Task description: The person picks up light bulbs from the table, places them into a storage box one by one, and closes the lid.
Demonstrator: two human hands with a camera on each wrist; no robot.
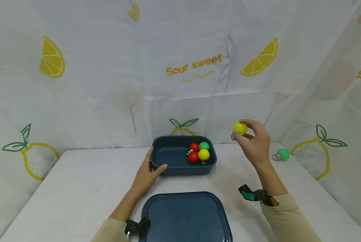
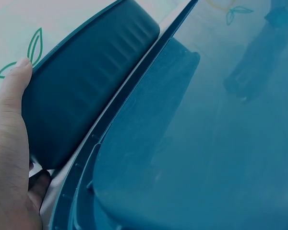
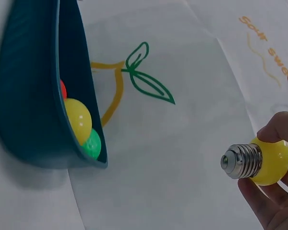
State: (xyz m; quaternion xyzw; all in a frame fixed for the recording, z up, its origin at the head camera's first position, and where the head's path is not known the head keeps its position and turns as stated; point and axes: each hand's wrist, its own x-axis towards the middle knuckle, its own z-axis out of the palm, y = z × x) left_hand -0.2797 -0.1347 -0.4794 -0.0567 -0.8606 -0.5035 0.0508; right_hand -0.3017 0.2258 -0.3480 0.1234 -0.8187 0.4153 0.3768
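Observation:
A yellow light bulb is pinched between the thumb and fingers of my right hand, raised above the table to the right of a dark blue bin. Its metal screw base points away from the palm in the right wrist view. My left hand grips the bin at its left front corner, thumb over the front rim, fingers around the side. Lying together in the bin's right half are two red bulbs, a green bulb and another yellow bulb.
Nearest me on the white table lies a dark blue lid, just in front of the bin. One more green bulb rests near the table's right edge. Behind the table hangs a white cloth with lemon prints.

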